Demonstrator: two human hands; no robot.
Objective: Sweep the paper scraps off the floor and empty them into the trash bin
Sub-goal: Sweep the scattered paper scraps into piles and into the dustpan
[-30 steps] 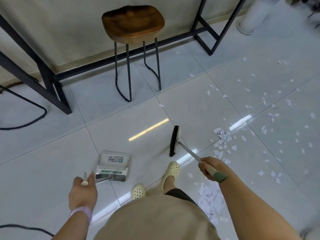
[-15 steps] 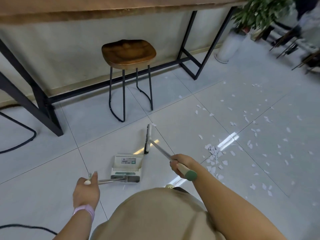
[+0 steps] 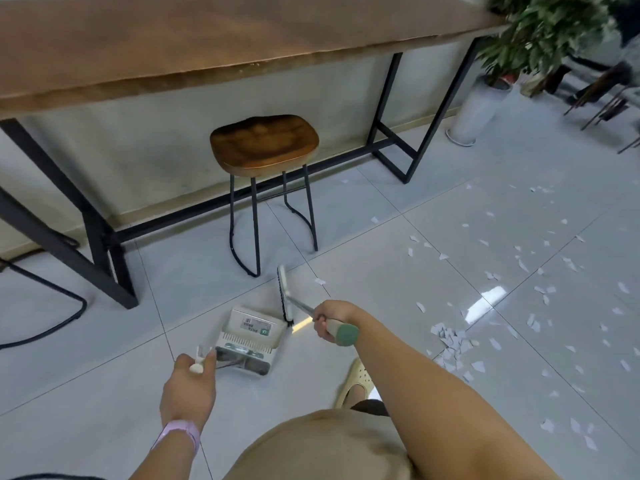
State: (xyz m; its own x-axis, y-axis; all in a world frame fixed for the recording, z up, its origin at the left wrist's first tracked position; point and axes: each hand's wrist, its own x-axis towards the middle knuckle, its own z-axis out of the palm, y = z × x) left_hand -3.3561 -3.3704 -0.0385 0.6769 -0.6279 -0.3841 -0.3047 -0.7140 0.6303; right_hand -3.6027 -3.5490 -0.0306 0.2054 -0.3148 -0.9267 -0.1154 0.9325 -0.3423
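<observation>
My right hand (image 3: 329,322) curls round the cream, green-capped handle of one broom (image 3: 284,295), whose dark bristle head stands on the floor touching the far right corner of the single pale dustpan (image 3: 250,336), while my left hand (image 3: 188,382) grips the white tip of that dustpan's handle. The paper scraps (image 3: 450,341) are small, white and jagged, far too many for me to count: one dense clump lies to the right of the dustpan, with loose bits scattered farther right across the grey floor tiles (image 3: 398,271). Beyond the dustpan stands one wooden stool (image 3: 265,143).
</observation>
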